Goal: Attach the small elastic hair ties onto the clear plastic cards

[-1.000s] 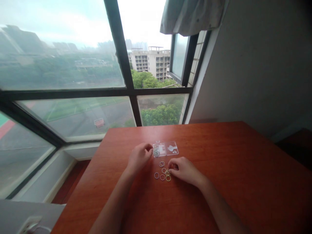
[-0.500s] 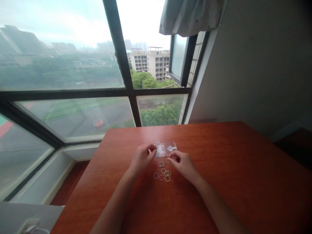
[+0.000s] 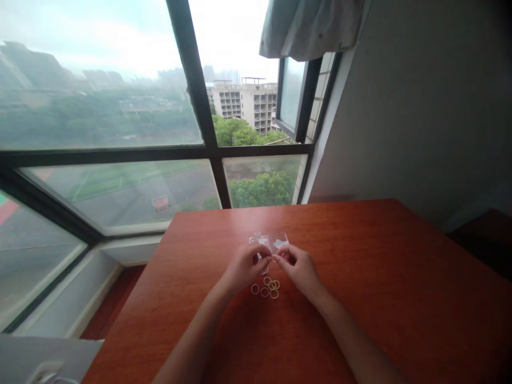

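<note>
My left hand [image 3: 247,268] is closed in a pinch, its fingertips meeting those of my right hand [image 3: 299,269], also pinched. The pale yellow ring seen earlier at the right fingertips is now mostly hidden between the fingers. What the left fingers hold is too small to make out. Just behind both hands lies a clear plastic bag [image 3: 283,238] with pale printed parts and small items at its left end. In front of the fingertips are several small thin rings: yellow ones [image 3: 274,294], a pinkish one [image 3: 264,292] and a purplish one [image 3: 255,289]. My left hand partly covers another pair.
The reddish-brown wooden table [image 3: 360,256] extends to both sides of the hands. Beyond its far edge stand dark-framed windows [image 3: 214,152], with a grey curtain [image 3: 312,29] at the top. A plain wall [image 3: 400,117] rises on the right.
My left hand has moved right and toward me, away from the bag, to meet my right hand. The right hand has barely moved. The loose rings stay put.
</note>
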Demonstrator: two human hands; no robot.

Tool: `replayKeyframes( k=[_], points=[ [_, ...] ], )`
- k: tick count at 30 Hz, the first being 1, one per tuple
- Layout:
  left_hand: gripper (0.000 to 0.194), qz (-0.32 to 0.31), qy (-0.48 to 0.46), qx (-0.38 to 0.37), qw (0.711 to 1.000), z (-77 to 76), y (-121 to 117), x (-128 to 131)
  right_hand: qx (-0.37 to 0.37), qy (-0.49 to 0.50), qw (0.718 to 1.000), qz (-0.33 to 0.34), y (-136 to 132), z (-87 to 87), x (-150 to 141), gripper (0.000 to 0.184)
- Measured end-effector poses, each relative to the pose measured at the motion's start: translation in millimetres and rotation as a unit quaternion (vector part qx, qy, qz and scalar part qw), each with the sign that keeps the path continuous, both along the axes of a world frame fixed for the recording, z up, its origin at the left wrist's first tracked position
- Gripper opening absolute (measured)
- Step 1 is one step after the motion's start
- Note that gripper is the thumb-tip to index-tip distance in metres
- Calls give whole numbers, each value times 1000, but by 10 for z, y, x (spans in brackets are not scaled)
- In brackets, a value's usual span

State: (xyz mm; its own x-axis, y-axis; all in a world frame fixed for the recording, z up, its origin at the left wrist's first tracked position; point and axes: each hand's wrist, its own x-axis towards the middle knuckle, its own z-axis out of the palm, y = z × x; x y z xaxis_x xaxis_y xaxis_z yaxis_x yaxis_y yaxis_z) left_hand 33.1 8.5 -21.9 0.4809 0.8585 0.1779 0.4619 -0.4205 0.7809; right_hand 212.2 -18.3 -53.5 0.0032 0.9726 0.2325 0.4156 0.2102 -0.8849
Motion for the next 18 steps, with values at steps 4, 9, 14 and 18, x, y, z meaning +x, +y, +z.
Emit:
replayKeyframes(
  k=[4, 9, 14, 18],
  points=[
    [13, 2, 2, 5, 1000, -22, -3, 23, -3, -3, 1000, 2, -5, 22, -5, 17],
    [12, 0, 3, 14, 1000, -40, -10, 38, -2, 3, 1000, 4, -13, 23, -7, 15],
    [9, 52, 9, 46, 998, -107, 36, -8, -5, -12, 1000, -7, -6, 0, -3, 14],
    [9, 136, 21, 89, 987, -174, 133, -66, -18, -39, 999, -8, 17, -40, 4, 12]
  ],
)
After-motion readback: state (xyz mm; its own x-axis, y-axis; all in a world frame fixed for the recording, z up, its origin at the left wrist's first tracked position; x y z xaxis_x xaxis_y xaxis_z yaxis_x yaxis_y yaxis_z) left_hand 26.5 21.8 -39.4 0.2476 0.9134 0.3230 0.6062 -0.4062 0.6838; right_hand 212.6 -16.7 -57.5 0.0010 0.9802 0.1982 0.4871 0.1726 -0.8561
